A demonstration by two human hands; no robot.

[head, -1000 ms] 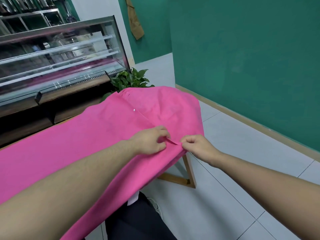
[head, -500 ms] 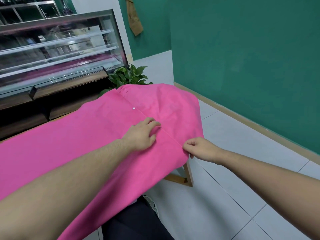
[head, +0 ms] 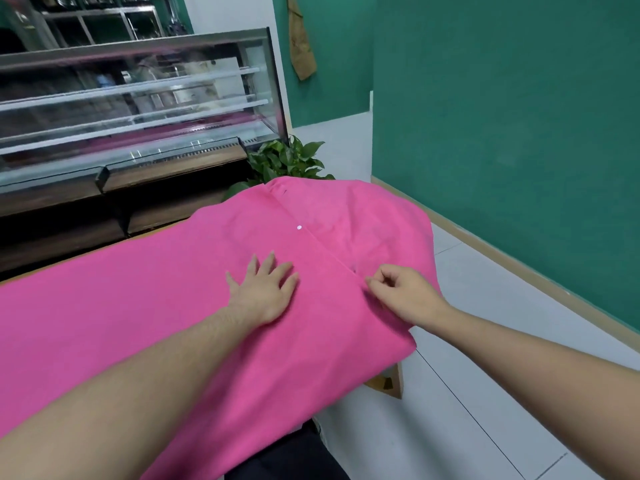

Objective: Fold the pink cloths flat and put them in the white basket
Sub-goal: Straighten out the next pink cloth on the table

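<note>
- On the table top, pink cloth [head: 145, 306] spread wide, draping off the near and right edges; probably laid out so it can be smoothed before folding.
- Left hand [head: 265, 289] flat on the cloth, fingers straight and splayed, pressing; likely pinning the fabric so it won't slide.
- Right hand [head: 403, 294] at the cloth's overlapping edge, thumb and fingertips pinched together there; whether fabric sits between them, cannot tell.
- Cloth is soft, matte, lightly napped, with a straight seam-like edge running diagonally and a small white dot [head: 299, 227].
- White basket not in view.
- Wooden table leg [head: 394, 382] shows below the drape; glass display case [head: 138, 109] and leafy plant [head: 291, 159] behind.
</note>
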